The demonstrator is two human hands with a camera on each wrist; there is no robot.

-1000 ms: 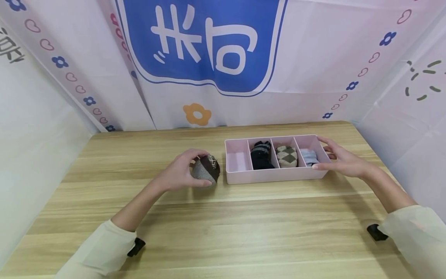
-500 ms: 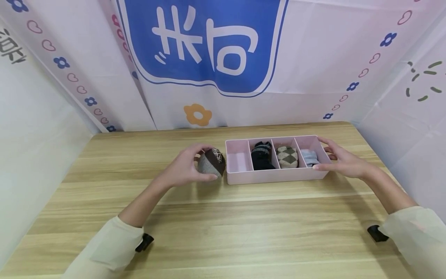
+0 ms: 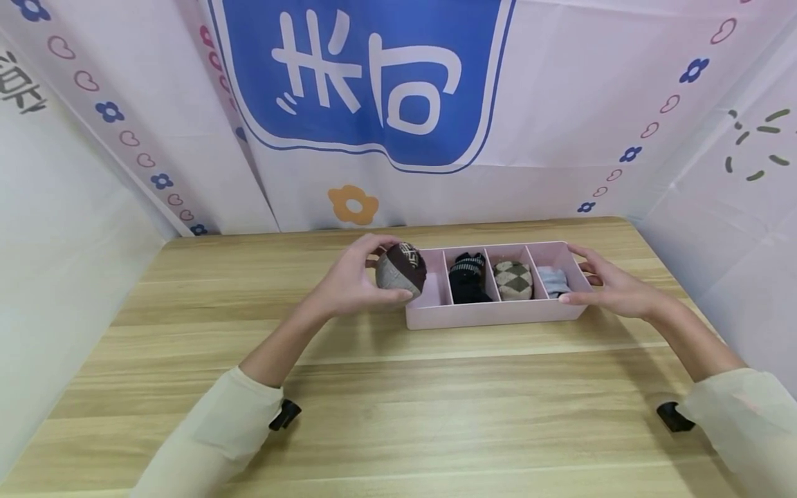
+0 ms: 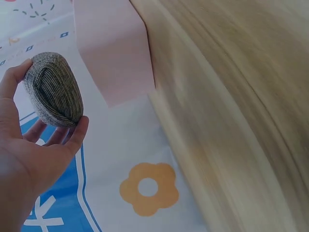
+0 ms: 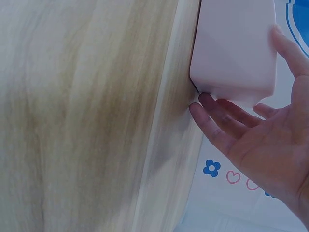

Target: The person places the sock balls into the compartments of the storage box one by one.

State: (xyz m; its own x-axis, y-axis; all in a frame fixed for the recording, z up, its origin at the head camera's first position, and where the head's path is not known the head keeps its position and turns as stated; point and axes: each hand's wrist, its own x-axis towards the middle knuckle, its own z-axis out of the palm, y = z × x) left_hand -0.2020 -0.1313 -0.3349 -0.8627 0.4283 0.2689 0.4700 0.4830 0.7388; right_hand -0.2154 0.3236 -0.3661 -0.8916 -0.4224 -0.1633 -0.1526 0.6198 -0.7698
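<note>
My left hand [image 3: 353, 278] grips a rolled-up pair of socks [image 3: 401, 270], grey and dark brown with a pale pattern, above the left end of a pink divided box [image 3: 492, 315]. In the left wrist view the sock roll [image 4: 54, 89] sits between thumb and fingertips, apart from the box wall [image 4: 116, 53]. At the box's right end my right hand [image 3: 619, 285] holds on, thumb at the front rim and fingers around the end. Inside, black socks [image 3: 468, 280], a diamond-patterned sock roll [image 3: 513, 280] and light blue-grey socks [image 3: 553, 281] each fill a compartment; the leftmost one is partly hidden.
The box stands on a wood-grain table [image 3: 398, 408] towards its back edge. Behind hangs a white printed cloth [image 3: 548, 124] with a blue sign, and white sheets [image 3: 747, 221] flank the sides. A black wrist device [image 3: 285, 415] shows under the left sleeve.
My left hand has carried the sock roll rightward and up, from beside the box to over its left end. My right hand and the box have stayed in place.
</note>
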